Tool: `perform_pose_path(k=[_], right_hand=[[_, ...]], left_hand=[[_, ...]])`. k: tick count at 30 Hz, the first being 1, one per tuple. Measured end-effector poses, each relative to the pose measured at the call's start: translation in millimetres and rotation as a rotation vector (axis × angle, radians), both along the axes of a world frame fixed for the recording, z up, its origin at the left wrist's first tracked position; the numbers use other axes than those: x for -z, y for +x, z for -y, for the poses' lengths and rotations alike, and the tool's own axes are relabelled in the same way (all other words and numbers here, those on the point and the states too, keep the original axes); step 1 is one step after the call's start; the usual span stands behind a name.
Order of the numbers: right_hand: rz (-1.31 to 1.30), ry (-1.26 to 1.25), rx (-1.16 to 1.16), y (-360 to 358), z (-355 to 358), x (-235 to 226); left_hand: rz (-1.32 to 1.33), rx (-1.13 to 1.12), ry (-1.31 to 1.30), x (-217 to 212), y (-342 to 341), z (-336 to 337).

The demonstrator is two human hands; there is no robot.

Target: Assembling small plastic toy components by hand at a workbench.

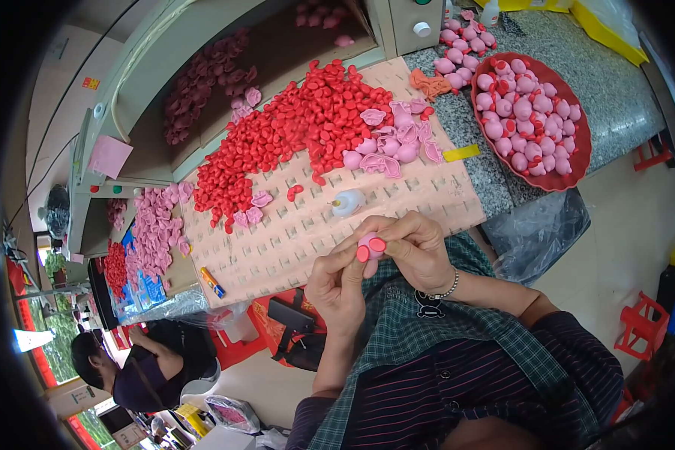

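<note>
Close to my chest, my left hand (339, 289) and my right hand (421, 253) both pinch one small pink toy figure (371, 241). Two red oval pieces sit side by side on the figure, facing up. My thumbs press close to these red pieces, and some of the body is hidden by my fingers. Just beyond my hands a small white squeeze bottle (348, 202) lies on its side on the pale pink mat (420, 202). A large heap of loose red pieces (307, 112) spreads across the far part of the mat.
Pink hollow parts (386, 146) lie right of the red heap. A red scalloped bowl (580, 161) of pink figures stands on the granite counter (615, 97). A yellow strip (461, 153) and a glue tube (212, 283) lie at the mat's edges. Another person (139, 367) sits at lower left.
</note>
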State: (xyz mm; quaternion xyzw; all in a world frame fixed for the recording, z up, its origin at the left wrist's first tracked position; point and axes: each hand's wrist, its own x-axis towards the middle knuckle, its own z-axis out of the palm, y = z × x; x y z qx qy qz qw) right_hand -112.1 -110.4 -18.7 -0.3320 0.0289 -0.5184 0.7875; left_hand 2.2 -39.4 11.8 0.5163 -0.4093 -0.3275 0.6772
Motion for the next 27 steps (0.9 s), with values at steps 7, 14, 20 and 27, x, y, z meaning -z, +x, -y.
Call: perform_pose_path(k=[7, 14, 20, 27], right_hand=[[0.032, 0.042, -0.076, 1, 2, 3], [0.050, 0.082, -0.139, -1, 3, 8], [0.055, 0.111, -0.156, -2, 6, 9], [-0.032, -0.095, -0.072, 2, 7, 9]], left_hand=[[0.094, -0.008, 0.035, -3, -3, 0], [0.108, -0.015, 0.064, -4, -5, 0], [0.008, 0.018, 0.096, -5, -4, 0], [-0.092, 0.038, 0.102, -9, -5, -5]])
